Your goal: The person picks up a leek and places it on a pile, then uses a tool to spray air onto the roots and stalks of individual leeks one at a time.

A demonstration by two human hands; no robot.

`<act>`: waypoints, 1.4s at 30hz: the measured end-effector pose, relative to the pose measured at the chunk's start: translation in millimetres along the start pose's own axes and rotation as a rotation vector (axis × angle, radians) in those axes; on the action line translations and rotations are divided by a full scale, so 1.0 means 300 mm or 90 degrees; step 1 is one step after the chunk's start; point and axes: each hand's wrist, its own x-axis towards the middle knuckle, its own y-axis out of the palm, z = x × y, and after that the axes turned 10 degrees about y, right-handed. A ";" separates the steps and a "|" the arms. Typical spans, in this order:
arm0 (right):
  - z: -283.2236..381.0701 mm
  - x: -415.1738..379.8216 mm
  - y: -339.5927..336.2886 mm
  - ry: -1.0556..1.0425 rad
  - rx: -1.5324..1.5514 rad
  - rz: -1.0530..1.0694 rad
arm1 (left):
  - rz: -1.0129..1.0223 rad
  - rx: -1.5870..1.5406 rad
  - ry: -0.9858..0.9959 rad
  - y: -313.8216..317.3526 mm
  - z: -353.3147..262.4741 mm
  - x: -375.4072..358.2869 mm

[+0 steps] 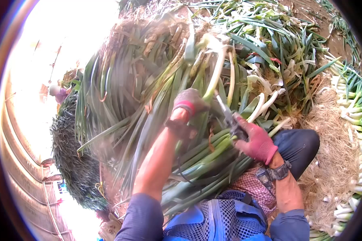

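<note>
Gloved and closed, my left hand (190, 101) grips a leek (216, 74) by its green part, with the white stem slanting up and its root end near the pile. Just to the right, my right hand (255, 138), in a pink-red glove, is wrapped round a dark air-gun-like tool (234, 124) whose thin nozzle points up toward that stem. More leeks (209, 156) with long green leaves lie across my lap below both hands. Other white stems (265, 104) stick out beside the tool. Blur covers part of the leaves at the left.
A large heap of leeks (112, 76) rises ahead. Loose leaves (269, 36) lie at the upper right. Cut roots (330, 132) cover the ground at right, beside a row of trimmed leeks (352, 108). A dark green bundle (74, 148) stands left; a person (58, 93) is beyond.
</note>
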 end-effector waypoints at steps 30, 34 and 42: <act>0.152 0.083 0.037 0.033 0.063 0.060 | -0.355 -0.048 -0.063 -0.124 0.531 0.114; 0.133 0.108 0.043 0.013 0.082 0.057 | -0.212 -0.243 -0.052 -0.172 0.528 0.141; 0.172 0.140 0.050 0.009 0.073 0.024 | -0.126 -0.165 0.022 -0.194 0.284 -0.001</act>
